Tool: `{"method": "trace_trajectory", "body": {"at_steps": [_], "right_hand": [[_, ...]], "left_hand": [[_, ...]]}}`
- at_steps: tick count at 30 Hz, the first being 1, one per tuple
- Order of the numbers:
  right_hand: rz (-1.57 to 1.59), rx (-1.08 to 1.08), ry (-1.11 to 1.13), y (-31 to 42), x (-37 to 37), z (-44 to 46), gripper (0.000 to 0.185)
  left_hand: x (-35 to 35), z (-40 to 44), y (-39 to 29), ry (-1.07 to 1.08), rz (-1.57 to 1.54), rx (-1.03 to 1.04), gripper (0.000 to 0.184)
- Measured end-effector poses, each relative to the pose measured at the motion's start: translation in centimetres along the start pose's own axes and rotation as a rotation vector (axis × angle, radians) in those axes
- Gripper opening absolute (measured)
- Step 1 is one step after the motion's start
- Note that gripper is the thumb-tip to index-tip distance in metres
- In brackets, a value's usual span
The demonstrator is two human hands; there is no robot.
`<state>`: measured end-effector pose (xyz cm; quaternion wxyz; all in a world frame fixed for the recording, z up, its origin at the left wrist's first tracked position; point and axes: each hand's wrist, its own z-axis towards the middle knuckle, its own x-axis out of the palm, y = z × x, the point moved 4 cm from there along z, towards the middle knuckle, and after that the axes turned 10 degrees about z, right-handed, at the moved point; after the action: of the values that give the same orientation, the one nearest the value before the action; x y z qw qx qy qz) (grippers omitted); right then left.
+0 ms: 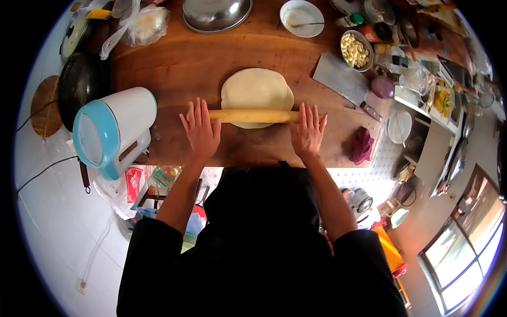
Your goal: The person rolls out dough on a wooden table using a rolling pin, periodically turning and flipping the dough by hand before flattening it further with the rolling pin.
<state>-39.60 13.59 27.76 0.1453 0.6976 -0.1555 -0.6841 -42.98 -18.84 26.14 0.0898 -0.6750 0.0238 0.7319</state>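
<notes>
A flat, pale, rounded sheet of dough [256,91] lies on the wooden table. Across its near part rests a wooden rolling pin [253,116], with a little dough showing on the near side. My left hand [202,129] lies on the pin's left end, palm down, fingers stretched out and thumb apart. On the right end lies my right hand [308,131], also flat with its fingers spread. Neither hand is wrapped round the pin, and its ends are partly hidden under them.
A white and blue appliance [124,124] stands left of my left hand. To the right are a cleaver [343,79], a bowl of garlic cloves [355,51], an onion [382,86] and a purple cloth [362,145]. A metal bowl [216,15] and white bowl [301,18] sit at the back.
</notes>
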Motion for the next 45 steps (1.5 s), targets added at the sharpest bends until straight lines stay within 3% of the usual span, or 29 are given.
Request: {"method": "trace_trajectory", "body": {"at_steps": [2,5,8,10,12,14,16,17,18,20,24,26,28,31,33,35,37,39,42,45], "right_hand": [[-0.054,0.018,-0.017,0.0,1.1,3.6,0.063],[-0.058,0.185,-0.271,-0.7,1.9,11.0,0.064],[-0.114,0.189,-0.262,-1.1,2.7,7.8,0.064],[-0.104,0.213,-0.241,-1.5,3.2,5.8,0.064],[-0.184,0.187,-0.24,-1.4,2.7,10.6,0.061],[-0.079,0.231,-0.343,-0.4,1.3,16.3,0.059],[-0.022,0.267,-0.43,0.1,0.4,18.1,0.052],[-0.038,0.285,-0.377,0.0,0.4,14.8,0.05],[-0.041,0.264,-0.392,-0.5,1.3,13.5,0.049],[-0.126,0.204,-0.427,-1.2,2.0,11.5,0.042],[0.133,0.098,-0.504,0.0,1.0,16.9,0.029],[0.202,0.296,-0.4,0.2,-0.4,19.4,0.028],[0.08,0.291,-0.371,-1.6,0.2,18.7,0.026],[0.189,0.107,-0.351,-3.0,0.6,11.2,0.035],[-0.019,-0.152,-0.189,-3.0,0.2,6.8,0.05],[-0.016,-0.163,-0.197,-4.1,1.0,7.4,0.056],[-0.08,-0.098,-0.167,-3.5,0.7,10.9,0.063],[0.013,-0.013,-0.343,-1.9,-0.5,16.8,0.065],[-0.069,0.102,-0.204,-2.9,0.9,14.6,0.068],[-0.165,0.032,-0.219,-3.9,2.0,8.6,0.068]], "left_hand": [[0.9,2.8,-0.5,-0.049,0.047,-0.114,0.065],[1.2,10.6,-0.1,-0.106,0.112,-0.184,0.067],[1.7,7.1,-0.2,0.068,0.152,-0.249,0.066],[2.3,6.5,0.1,-0.055,0.099,-0.26,0.065],[1.4,9.3,-0.1,-0.067,0.147,-0.161,0.063],[2.4,14.9,1.4,-0.127,0.093,-0.259,0.055],[3.1,16.4,2.8,-0.311,0.112,-0.525,0.045],[1.0,14.3,1.5,-0.213,0.131,-0.437,0.031],[0.6,12.0,0.7,-0.258,0.123,-0.439,0.031],[2.5,6.8,0.7,-0.119,0.166,-0.468,0.026],[1.6,15.3,1.8,-0.271,0.181,-0.43,0.024],[2.5,17.9,3.3,-0.276,0.161,-0.597,0.023],[2.2,16.7,3.0,-0.299,0.019,-0.577,0.023],[1.7,8.1,0.3,-0.239,0.083,-0.362,0.017],[1.4,5.1,-0.2,-0.238,0.088,-0.346,0.015],[0.9,4.1,-0.7,-0.373,0.064,-0.231,0.012],[1.0,8.4,0.5,-0.245,0.125,-0.196,0.013],[0.3,15.2,2.0,-0.295,0.161,-0.304,0.012],[1.9,12.5,1.7,-0.184,0.25,-0.373,0.013],[1.7,6.4,1.2,-0.229,0.207,-0.303,0.015]]}}
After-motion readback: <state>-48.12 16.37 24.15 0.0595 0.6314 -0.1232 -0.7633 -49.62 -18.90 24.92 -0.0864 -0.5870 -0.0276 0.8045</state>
